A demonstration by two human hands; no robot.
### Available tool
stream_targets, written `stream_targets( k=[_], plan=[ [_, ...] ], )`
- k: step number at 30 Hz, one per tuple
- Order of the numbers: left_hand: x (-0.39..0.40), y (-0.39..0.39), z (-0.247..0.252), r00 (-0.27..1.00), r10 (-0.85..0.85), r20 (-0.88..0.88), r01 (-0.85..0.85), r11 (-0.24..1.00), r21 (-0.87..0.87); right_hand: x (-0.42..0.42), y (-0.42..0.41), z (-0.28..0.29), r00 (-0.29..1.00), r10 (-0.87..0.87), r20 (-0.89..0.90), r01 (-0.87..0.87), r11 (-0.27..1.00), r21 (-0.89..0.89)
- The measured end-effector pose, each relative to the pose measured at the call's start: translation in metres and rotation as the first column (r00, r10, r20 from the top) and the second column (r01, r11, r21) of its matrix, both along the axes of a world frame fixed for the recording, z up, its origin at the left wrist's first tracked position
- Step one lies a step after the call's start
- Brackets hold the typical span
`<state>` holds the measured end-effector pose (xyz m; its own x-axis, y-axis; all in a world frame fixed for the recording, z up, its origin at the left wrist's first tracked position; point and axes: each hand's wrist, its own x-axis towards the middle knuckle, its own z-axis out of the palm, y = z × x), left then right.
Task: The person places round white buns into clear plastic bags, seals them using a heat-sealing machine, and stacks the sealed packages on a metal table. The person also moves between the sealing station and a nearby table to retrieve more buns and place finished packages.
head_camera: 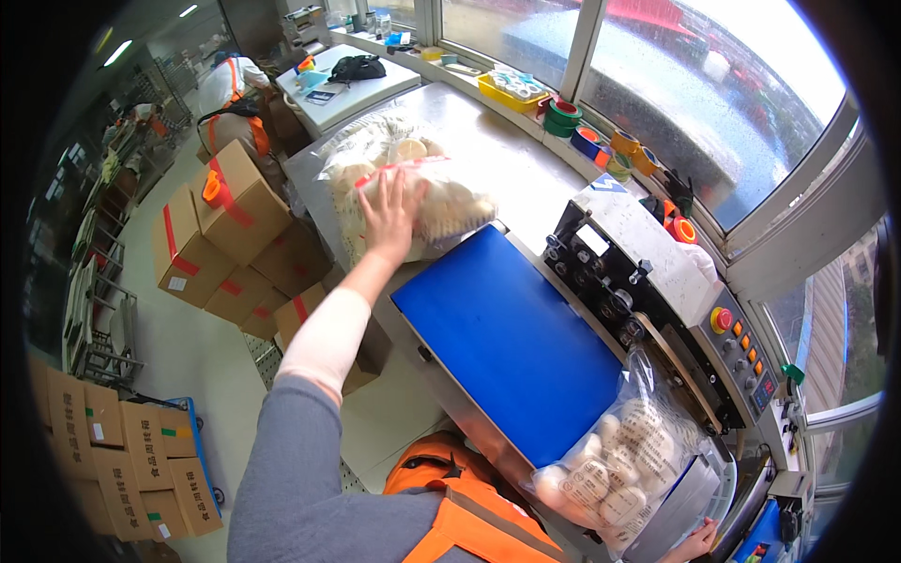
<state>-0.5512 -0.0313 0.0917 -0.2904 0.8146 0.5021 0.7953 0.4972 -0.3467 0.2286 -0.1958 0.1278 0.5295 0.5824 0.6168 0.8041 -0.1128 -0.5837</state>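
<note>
My left hand (391, 211) lies with spread fingers on a clear plastic bag of pale round items (450, 204), on the steel table beyond the blue conveyor belt (514, 338). A red strip runs across that bag near my fingertips. At the bottom right, my right hand (695, 540) is partly visible beside a grey metal plate (669, 510); what its fingers do is unclear. Another printed clear bag of round pale items (612, 471) rests at the near end of the belt, its gathered top beside the band sealer (633, 267).
Taped cardboard boxes (239, 204) stand stacked left of the table, with more boxes (130, 457) on a blue trolley. A co-worker (232, 98) bends near a white table (352, 84). Tape rolls (563, 116) and a yellow basket (510, 95) line the windowsill.
</note>
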Motion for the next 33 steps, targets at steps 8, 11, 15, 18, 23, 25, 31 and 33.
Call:
stream_targets(
  k=[8,11,15,18,23,25,31,33],
  plan=[
    [-0.089,0.111,0.04,0.977,-0.006,0.214,0.008,1.0,-0.01,-0.007,-0.046,0.022,0.959,-0.122,0.256,0.173,0.966,-0.19],
    [-0.14,0.142,0.018,0.965,0.043,0.259,-0.084,0.985,0.151,-0.018,-0.061,0.02,0.961,0.099,0.257,-0.096,0.995,-0.024],
    [-0.158,0.187,-0.003,0.889,0.129,0.439,-0.229,0.956,0.182,-0.034,-0.112,0.034,0.966,-0.202,-0.159,0.174,0.97,-0.171],
    [-0.155,0.218,-0.007,0.765,0.119,0.633,-0.247,0.962,0.118,0.009,-0.166,0.02,0.903,-0.318,-0.288,0.231,0.926,-0.299],
    [-0.223,0.195,-0.03,0.81,-0.568,0.148,0.39,0.709,0.587,0.036,-0.179,-0.045,0.881,-0.239,-0.408,0.127,0.951,-0.283],
    [-0.133,0.139,-0.014,0.624,-0.781,0.027,0.734,0.598,0.322,0.009,-0.188,-0.035,0.897,-0.314,-0.311,0.176,0.9,-0.399],
    [-0.205,0.092,-0.058,0.955,-0.193,0.225,0.287,0.795,-0.534,0.013,-0.192,-0.05,0.748,-0.383,-0.542,0.291,0.923,-0.251],
    [-0.191,0.134,-0.033,0.943,-0.028,0.331,0.233,0.766,-0.599,0.028,-0.206,-0.06,0.696,-0.4,-0.597,0.324,0.916,-0.236]
  ],
)
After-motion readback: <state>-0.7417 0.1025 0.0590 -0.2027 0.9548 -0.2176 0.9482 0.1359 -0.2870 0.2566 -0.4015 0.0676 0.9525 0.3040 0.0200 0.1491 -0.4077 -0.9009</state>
